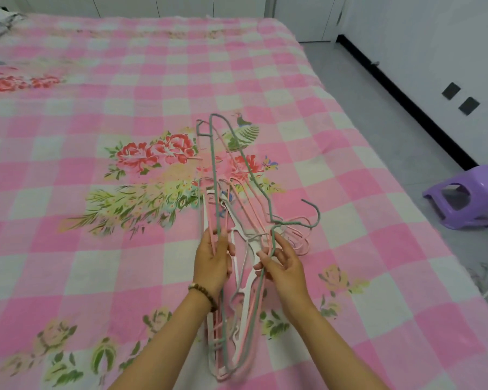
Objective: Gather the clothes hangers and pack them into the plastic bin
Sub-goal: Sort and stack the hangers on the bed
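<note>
A bundle of clothes hangers [237,235] — thin pink, grey-green and white ones, stacked flat against one another — stretches lengthwise over the bed, its long bars pointing away from the camera. Their hooks [307,220] curl out together to the right, near the middle of the bundle — the frames overlap unevenly.

Single view only, worn on the head, looking forward and steeply down across the bed [124,249]. Wide-angle, with straight edges bowed toward the frame's borders. Close to both forearms, which enter from the bottom edge; left hand [212,263] and right hand [286,270] just below centre. Far end of the bed near the top of the frame, floor [377,108] and wall [434,52] along the right side. No second view to overlap with.
</note>
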A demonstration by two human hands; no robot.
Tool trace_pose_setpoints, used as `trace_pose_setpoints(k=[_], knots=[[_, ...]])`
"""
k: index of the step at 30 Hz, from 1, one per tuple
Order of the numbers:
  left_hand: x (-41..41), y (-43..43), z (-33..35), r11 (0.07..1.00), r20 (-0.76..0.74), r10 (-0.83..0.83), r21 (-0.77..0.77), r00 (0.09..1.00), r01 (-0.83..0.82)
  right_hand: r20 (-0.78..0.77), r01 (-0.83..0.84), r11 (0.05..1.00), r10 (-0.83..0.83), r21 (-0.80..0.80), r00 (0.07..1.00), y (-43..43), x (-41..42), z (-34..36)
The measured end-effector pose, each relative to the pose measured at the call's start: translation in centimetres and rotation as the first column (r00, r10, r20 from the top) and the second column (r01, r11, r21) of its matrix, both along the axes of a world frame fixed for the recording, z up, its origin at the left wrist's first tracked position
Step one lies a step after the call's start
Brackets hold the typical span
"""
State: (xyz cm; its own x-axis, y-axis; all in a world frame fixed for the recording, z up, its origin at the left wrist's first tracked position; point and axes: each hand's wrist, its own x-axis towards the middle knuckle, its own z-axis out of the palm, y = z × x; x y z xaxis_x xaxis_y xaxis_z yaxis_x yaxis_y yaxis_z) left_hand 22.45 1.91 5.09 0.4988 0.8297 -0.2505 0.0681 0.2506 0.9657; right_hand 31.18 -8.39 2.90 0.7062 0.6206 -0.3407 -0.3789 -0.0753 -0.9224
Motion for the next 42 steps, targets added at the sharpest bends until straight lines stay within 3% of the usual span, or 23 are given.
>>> trace_pose_setpoints(k=[6, 10, 12, 17, 19, 24, 26, 28, 31, 34, 38, 42], knots=[[-1.1, 2.3, -2.7, 0.999, -0.212, -0.035, 0.019, 0.977, 0.04, -0.015, -0.115, 0.993, 0.114, -0.016, 0.993, 1.0, -0.2, -0.2], [-2.9, 3.9, -5.5, 0.992, -0.469, -0.096, 0.023, 0.878, 0.121, 0.064, -0.316, 0.918, 0.34, -0.24, 0.938, 2.3, -1.1, -1.3], [-3.9, 3.9, -7.5, 0.977, -0.562, -0.171, 0.013, 0.81, 0.215, 0.122, -0.28, 0.887, 0.344, -0.366, 0.931, 3.0, -1.7, -2.1], [-4.5, 2.4, -7.2, 0.994, -0.513, -0.097, -0.001, 0.853, 0.113, 0.096, -0.104, 0.865, 0.173, -0.491, 0.98, 4.5, -2.3, -3.4], [-4.6, 2.0, -6.7, 0.996, -0.445, -0.029, 0.058, 0.895, 0.061, 0.042, -0.082, 0.905, 0.11, -0.418, 0.993, 4.6, -2.2, -3.3], [-3.7, 1.0, -6.2, 0.991, -0.366, -0.003, 0.126, 0.931, 0.052, 0.122, -0.012, 0.959, 0.049, -0.283, 0.991, 3.0, -1.5, -2.4], [-2.9, 0.9, -6.2, 0.989, -0.392, -0.073, 0.091, 0.917, 0.118, 0.188, 0.063, 0.946, -0.002, -0.318, 0.982, 2.2, -1.3, -3.0], [-2.1, 0.7, -6.7, 0.98, -0.517, -0.121, 0.072, 0.848, 0.183, 0.219, 0.141, 0.909, -0.056, -0.393, 0.974, 1.5, -1.1, -4.2], [-2.0, 0.8, -6.9, 0.996, -0.665, -0.076, -0.011, 0.743, 0.092, 0.049, 0.147, 0.88, -0.14, -0.452, 0.989, 0.9, -1.2, -5.2], [-2.0, 0.5, -7.1, 0.979, -0.529, -0.205, -0.104, 0.824, 0.176, -0.066, 0.083, 0.905, -0.121, -0.416, 0.99, 1.1, -1.4, -5.6], [-1.6, 0.6, -7.2, 0.91, -0.524, -0.389, -0.091, 0.758, 0.404, -0.087, 0.098, 0.903, -0.147, -0.417, 0.985, 0.8, -0.8, -5.9], [-0.9, 1.1, -6.7, 0.915, -0.441, -0.4, -0.139, 0.803, 0.38, -0.23, 0.069, 0.952, -0.142, -0.298, 0.963, 0.0, -0.2, -6.4]])
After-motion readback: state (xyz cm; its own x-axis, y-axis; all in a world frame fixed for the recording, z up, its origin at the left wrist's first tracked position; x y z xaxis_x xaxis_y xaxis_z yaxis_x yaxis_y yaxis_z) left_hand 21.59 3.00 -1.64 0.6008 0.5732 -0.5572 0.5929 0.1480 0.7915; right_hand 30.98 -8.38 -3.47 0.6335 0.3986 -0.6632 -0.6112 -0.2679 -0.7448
